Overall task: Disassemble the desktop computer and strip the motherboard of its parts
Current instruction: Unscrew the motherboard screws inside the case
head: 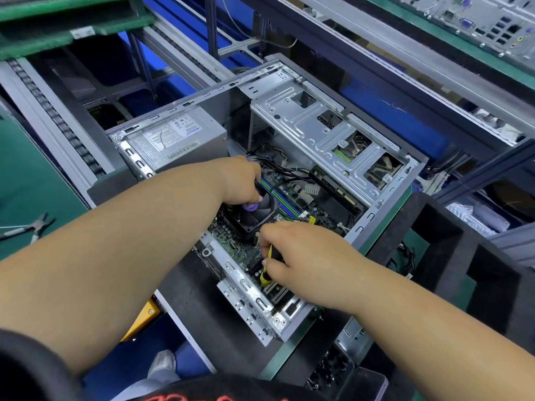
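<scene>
An open desktop case (385, 195) lies on its side, with the green motherboard (292, 198) showing inside. A black CPU cooler fan (254, 218) with a purple centre label sits on the board. My left hand (240, 180) reaches over the fan, its fingers curled around a dark object at the fan's far edge; what it is cannot be told. Just in front of the fan, my right hand (292, 250) grips a yellow-and-black screwdriver (266, 267), its tip hidden near the fan's corner. A grey power supply (173, 140) fills the case's left end. A metal drive cage (321, 125) covers the right.
Pliers (31, 227) lie on the green mat at the left. Black foam blocks (451, 253) stand right of the case. Another computer's rear panel (486, 21) sits at the top right. Black cables (289, 167) run across the board behind the fan.
</scene>
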